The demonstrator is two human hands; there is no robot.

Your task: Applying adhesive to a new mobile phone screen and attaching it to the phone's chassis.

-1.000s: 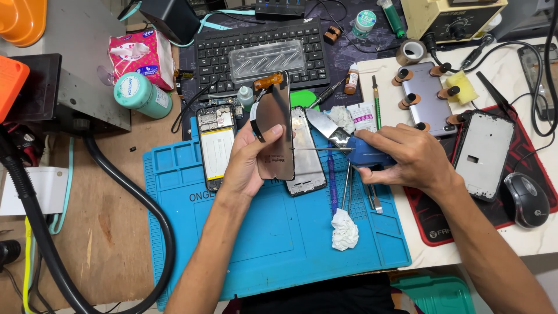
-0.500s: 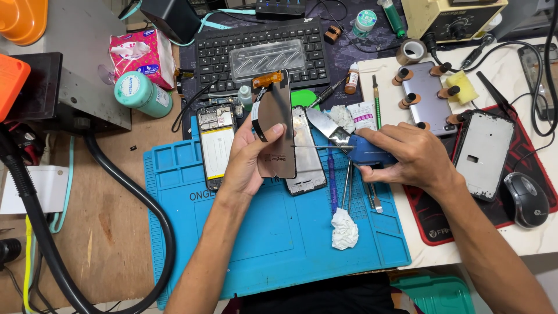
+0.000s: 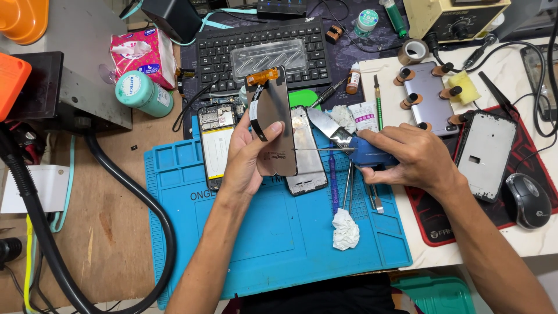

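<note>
My left hand [image 3: 247,154] holds a phone screen panel [image 3: 274,125] upright by its left edge, its grey back facing me and an orange flex cable at its top. My right hand [image 3: 407,157] grips a blue-handled tool [image 3: 366,154] whose thin metal tip reaches left and touches the panel's right edge. Both hands hover over a blue repair mat [image 3: 279,232]. An opened phone body [image 3: 215,142] with a yellow battery lies on the mat left of my left hand. A silver phone frame [image 3: 308,151] lies just behind the panel.
A black keyboard [image 3: 261,52] lies at the back. A crumpled white wipe [image 3: 346,229] and several hand tools rest on the mat. A grey phone back with clamps [image 3: 430,96], a dark phone frame [image 3: 485,154], a mouse [image 3: 526,200] and a thick black hose [image 3: 133,192] surround the mat.
The panel has turned slightly in my left hand, showing more of its back. My right hand and tool stay almost where they were.
</note>
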